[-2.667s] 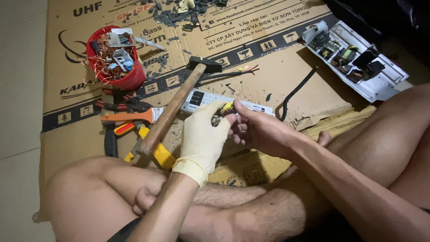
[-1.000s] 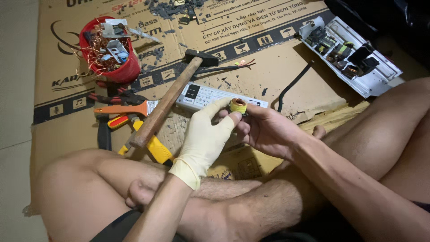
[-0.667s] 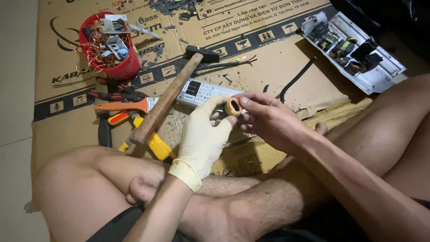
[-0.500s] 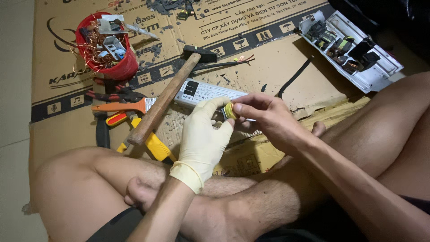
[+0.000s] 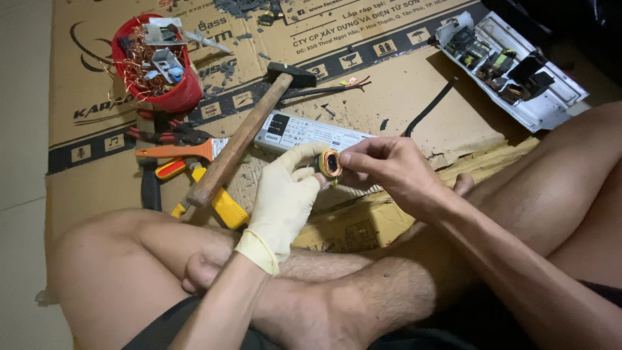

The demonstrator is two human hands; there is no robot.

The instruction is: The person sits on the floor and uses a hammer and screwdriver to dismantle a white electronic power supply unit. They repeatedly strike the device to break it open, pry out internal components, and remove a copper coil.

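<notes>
Both hands hold a small coil [image 5: 330,163]: gloved left hand [image 5: 284,202] from below, right hand [image 5: 389,174] pinches its top; hammer [image 5: 241,138] lies near cardboard [image 5: 414,91] centre.

Flattened brown cardboard box [image 5: 402,97] with black printed band covers the floor; long white printed label on the grey rectangular unit [image 5: 311,133] at its middle.

Place: makeshift floor workshop, likely in a home, for stripping down electrical parts.
Floor: pale tiles [image 5: 26,97], covered by flattened cardboard [image 5: 414,91] as a work mat, littered with dark debris.
Seating: cross-legged, bare legs directly on the cardboard.
Tools: wooden-handled hammer [image 5: 246,133], orange-handled pliers [image 5: 175,152], yellow-handled tool [image 5: 220,201].
Salvage: red bowl [image 5: 159,65] heaped with copper wire; opened white electrical housing [image 5: 512,68] showing components; white driver box [image 5: 304,133].
</notes>
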